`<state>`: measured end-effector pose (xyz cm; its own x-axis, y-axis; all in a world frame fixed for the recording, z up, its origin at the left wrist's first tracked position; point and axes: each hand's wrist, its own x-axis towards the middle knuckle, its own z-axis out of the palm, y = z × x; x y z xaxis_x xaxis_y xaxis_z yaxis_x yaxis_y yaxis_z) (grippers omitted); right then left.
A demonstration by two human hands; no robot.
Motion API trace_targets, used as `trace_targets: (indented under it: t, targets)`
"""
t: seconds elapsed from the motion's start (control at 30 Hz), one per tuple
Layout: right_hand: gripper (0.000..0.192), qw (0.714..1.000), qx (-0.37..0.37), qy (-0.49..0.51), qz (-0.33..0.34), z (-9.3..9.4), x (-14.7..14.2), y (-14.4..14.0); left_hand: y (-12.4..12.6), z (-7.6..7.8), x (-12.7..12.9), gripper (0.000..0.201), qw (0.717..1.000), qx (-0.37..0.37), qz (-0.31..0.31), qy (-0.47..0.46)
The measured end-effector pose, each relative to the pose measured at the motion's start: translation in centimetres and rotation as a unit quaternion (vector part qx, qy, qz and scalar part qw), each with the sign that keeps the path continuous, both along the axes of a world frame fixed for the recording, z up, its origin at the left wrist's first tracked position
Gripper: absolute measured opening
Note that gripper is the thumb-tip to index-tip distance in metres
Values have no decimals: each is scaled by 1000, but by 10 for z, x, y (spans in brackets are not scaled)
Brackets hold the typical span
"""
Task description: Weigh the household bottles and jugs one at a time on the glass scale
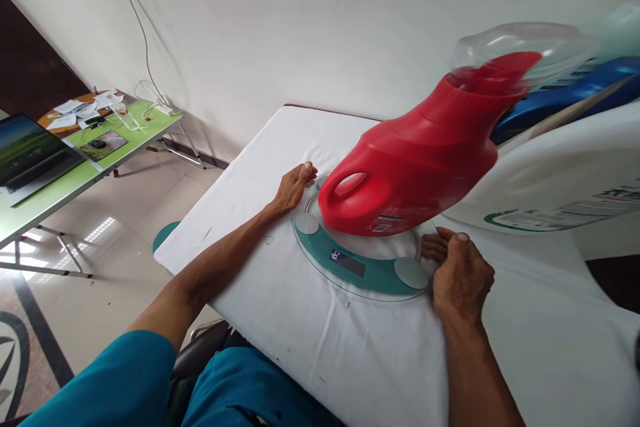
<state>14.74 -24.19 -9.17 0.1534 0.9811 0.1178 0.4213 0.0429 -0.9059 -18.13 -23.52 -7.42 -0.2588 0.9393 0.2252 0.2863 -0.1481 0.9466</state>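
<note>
A round glass kitchen scale [327, 257] with a green band and a small lit display lies on the white cloth. On it stands a red plastic jug-like bottle [420, 153] with a loop handle, leaning to the right in this view. A clear plastic piece [520, 47] covers its top. My left hand [295, 188] is at the scale's far left edge, its fingers curled against the rim. At the right edge, my right hand [460, 273] has bent fingers reaching to the glass, thumb raised. The fingertips' exact grip is partly hidden.
To the right of the red bottle stand a large white bottle [560, 177] and a blue one [555, 97]. The white-clothed table [280, 320] meets the wall at the back. Leftward, a green table [145, 120] carries a laptop [37, 153], papers and a mouse.
</note>
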Motion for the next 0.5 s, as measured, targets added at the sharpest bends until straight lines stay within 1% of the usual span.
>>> trace_targets:
  t: [0.07,0.17,0.3,0.5]
  targets:
    - [63,999,2,12,-36,7,-4,-2,0,0,0,82,1000,3,2,4]
    - [64,999,1,21,-30,9,-6,-3,0,1,0,83,1000,3,8,6]
    - [68,999,1,33,-18,5,-3,-2,-1,2,1,81,1000,0,11,-7]
    - [70,999,1,29,-18,0,-1,1,-1,3,2,78,1000,3,11,-15]
